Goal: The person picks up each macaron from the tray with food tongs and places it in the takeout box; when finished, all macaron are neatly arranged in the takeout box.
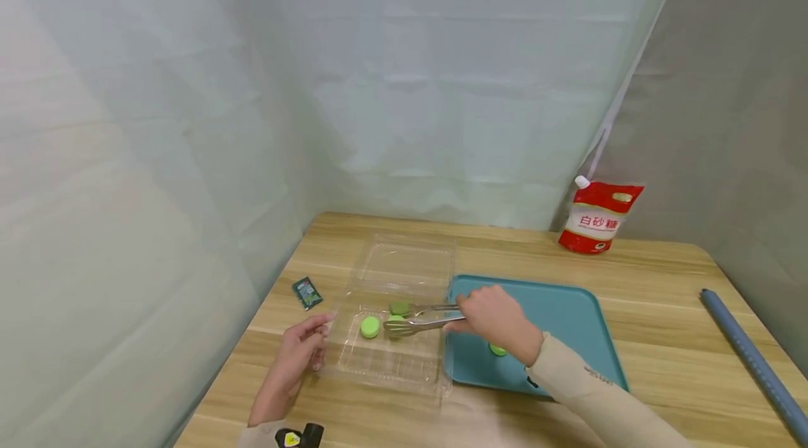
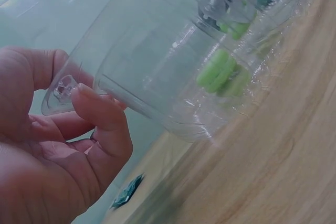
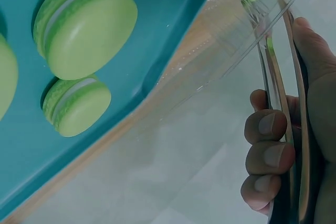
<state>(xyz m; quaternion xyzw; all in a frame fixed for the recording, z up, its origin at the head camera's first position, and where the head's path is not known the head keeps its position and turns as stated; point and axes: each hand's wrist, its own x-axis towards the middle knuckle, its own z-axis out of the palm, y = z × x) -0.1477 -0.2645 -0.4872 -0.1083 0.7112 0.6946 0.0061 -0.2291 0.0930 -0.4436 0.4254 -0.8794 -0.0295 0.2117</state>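
My left hand (image 1: 292,358) pinches the left rim of a clear plastic box (image 2: 136,40) between thumb and fingers. The box is hinged open, its lid (image 1: 407,262) lying behind it. In my right hand (image 1: 499,322) I grip metal tongs (image 1: 429,324), which reach into the box from the right. Their tips are at a green macaron (image 1: 397,320); whether they squeeze it I cannot tell. Another green macaron (image 1: 369,327) sits to its left in the box. Several green macarons (image 3: 86,24) rest on a teal tray (image 1: 549,301), partly beneath my right arm in the head view.
A small dark green packet (image 1: 307,293) lies left of the box. At the table's back right stands a red and white sugar pouch (image 1: 595,218). A long blue-grey rod (image 1: 754,364) lies along the right edge. Cloth walls (image 1: 442,83) enclose the table.
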